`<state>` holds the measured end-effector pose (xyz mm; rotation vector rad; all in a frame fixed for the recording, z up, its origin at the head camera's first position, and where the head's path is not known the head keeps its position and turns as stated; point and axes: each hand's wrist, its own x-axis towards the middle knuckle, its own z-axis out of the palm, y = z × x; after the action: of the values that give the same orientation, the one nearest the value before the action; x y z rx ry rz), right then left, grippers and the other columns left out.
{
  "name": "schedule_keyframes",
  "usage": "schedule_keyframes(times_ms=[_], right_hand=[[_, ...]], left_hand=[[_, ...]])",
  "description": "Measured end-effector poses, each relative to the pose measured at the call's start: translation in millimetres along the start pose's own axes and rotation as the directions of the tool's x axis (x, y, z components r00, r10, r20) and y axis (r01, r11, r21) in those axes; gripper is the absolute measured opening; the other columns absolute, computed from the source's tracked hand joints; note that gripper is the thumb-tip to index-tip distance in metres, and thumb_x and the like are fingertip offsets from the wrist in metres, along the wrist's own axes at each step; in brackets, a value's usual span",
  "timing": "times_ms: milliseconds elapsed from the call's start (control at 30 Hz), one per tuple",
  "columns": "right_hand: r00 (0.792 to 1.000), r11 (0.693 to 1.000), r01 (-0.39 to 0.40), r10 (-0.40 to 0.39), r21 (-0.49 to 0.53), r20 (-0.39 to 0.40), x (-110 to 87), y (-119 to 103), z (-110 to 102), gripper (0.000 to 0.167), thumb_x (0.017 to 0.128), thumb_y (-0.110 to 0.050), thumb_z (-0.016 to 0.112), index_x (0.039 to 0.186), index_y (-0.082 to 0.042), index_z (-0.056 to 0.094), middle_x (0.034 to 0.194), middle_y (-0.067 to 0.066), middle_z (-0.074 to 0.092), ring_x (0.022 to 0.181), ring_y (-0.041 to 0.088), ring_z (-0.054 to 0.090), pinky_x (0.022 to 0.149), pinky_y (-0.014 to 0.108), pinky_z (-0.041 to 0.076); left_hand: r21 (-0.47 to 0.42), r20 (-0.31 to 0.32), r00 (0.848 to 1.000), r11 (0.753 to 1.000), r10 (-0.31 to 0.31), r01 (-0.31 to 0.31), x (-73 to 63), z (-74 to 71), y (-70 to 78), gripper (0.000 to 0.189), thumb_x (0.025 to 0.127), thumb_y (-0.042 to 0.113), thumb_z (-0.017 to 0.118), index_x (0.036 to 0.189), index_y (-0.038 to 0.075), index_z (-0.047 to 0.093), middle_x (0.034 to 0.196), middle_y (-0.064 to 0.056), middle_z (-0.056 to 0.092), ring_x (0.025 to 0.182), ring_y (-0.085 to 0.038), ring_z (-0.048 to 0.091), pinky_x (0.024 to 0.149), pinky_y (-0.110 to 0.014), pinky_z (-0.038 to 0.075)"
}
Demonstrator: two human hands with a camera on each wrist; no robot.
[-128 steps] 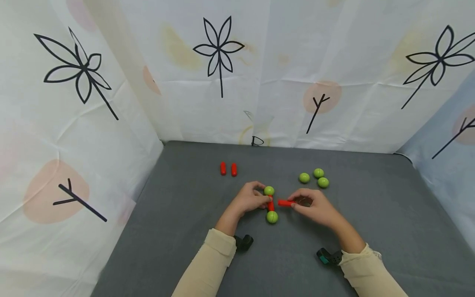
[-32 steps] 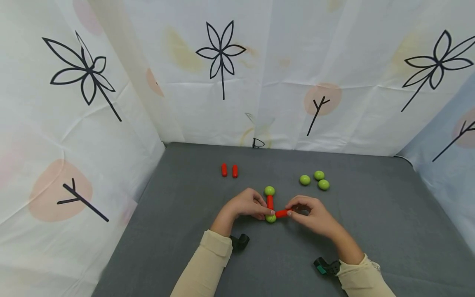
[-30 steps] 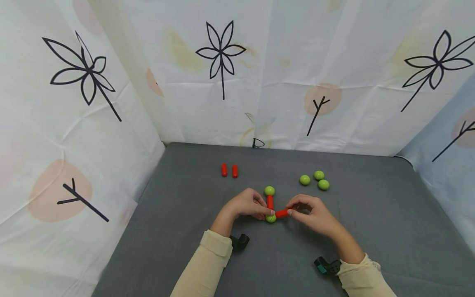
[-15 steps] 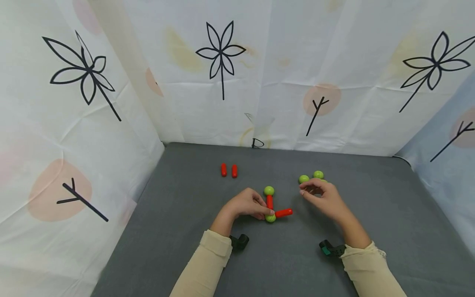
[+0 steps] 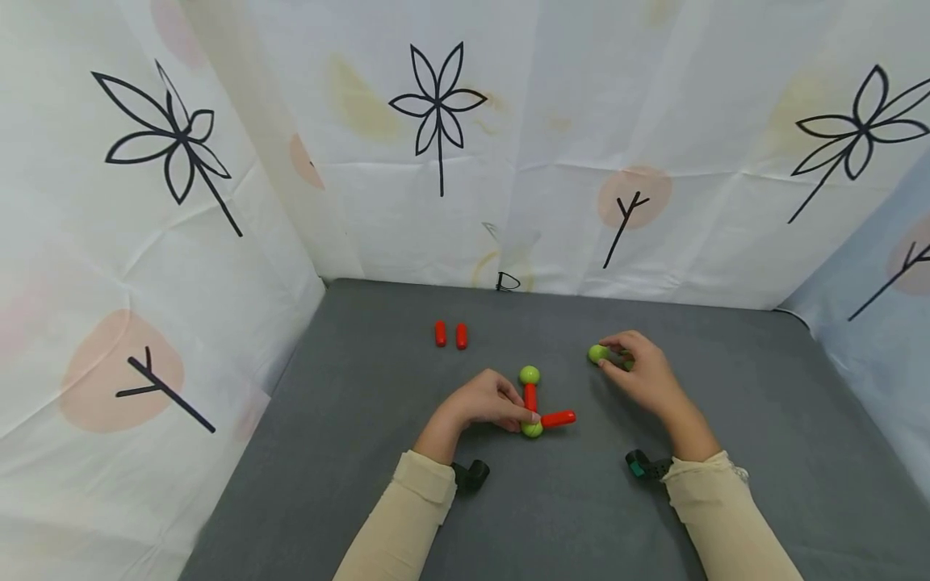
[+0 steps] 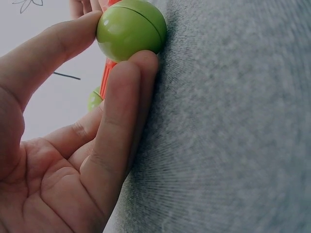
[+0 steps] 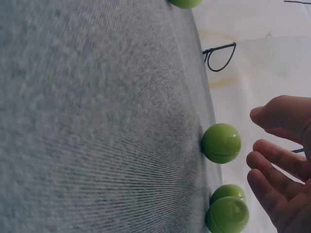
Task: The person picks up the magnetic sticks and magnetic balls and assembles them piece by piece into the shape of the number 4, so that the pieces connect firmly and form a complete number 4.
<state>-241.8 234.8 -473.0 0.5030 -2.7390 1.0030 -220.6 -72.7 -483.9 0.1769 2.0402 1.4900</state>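
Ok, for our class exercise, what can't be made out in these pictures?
Head: rear green balls, mostly covered by the right hand.
Head: near end of the lengthwise red rod, covered by the left hand.
Left wrist: distant green ball, partly hidden by the left hand.
Right wrist: uppermost green ball, cut off by the top edge.

Soft light faintly shadows the grey tabletop and glints on a green ball.
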Motion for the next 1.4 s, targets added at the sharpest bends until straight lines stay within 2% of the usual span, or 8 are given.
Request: schedule_keyframes(times_ms=[233,400,733,1100,1400], right_hand=[[0.998,0.999,-0.005,0.008,-0.053,0.059,5.8,3,2,0.032,0.099,-0.005,0.074,0.129,0.004,0.069,0.127,0.026,0.064,0.113,0.043,0.063,0.094,0.062,0.055],[0.998,0.996,-0.004,0.01,-0.094,0.069,9.8,7,8,0.031,0.098,-0.005,0.074,0.127,0.003,0.07,0.126,0.025,0.065,0.109,0.04,0.064,0.09,0.06,0.054],[0.996,0.994,0.035,-0.026,-0.101,0.087,12.8,11,16,0.032,0.093,-0.001,0.078,0.124,0.005,0.071,0.122,0.025,0.068,0.109,0.042,0.065,0.09,0.06,0.054],[0.996,0.999,0.032,-0.028,-0.042,0.084,6.6,1,17,0.03,0.094,-0.004,0.079,0.122,0.001,0.072,0.117,0.02,0.071,0.105,0.038,0.069,0.088,0.058,0.057],[0.995,0.995,0.058,-0.064,0.081,0.078,-10.4,-12,6,0.031,0.095,-0.008,0.081,0.125,-0.004,0.073,0.117,0.012,0.073,0.105,0.032,0.071,0.085,0.048,0.061]], left_hand=[[-0.008,0.003,1.0,1.0,0.0,0.0,2.7,0.2,-1.5,0.018,0.082,0.019,0.094,0.086,0.006,0.082,0.08,-0.008,0.08,0.068,-0.016,0.076,0.071,-0.033,0.065],[-0.013,0.001,1.0,1.0,-0.004,0.004,4.0,0.1,-2.8,0.019,0.082,0.019,0.094,0.085,0.006,0.081,0.08,-0.009,0.08,0.067,-0.016,0.076,0.072,-0.033,0.065],[-0.014,-0.004,1.0,1.0,-0.006,0.006,5.5,1.0,-4.7,0.02,0.081,0.019,0.095,0.085,0.006,0.081,0.081,-0.009,0.08,0.068,-0.016,0.076,0.072,-0.033,0.065],[-0.005,-0.011,1.0,1.0,-0.011,0.011,6.4,1.3,-3.3,0.019,0.08,0.019,0.095,0.084,0.007,0.081,0.08,-0.009,0.08,0.067,-0.016,0.076,0.071,-0.033,0.065],[-0.004,-0.013,1.0,1.0,-0.013,0.013,5.7,2.6,-3.9,0.021,0.081,0.02,0.095,0.086,0.006,0.081,0.08,-0.009,0.08,0.069,-0.017,0.077,0.072,-0.034,0.065]])
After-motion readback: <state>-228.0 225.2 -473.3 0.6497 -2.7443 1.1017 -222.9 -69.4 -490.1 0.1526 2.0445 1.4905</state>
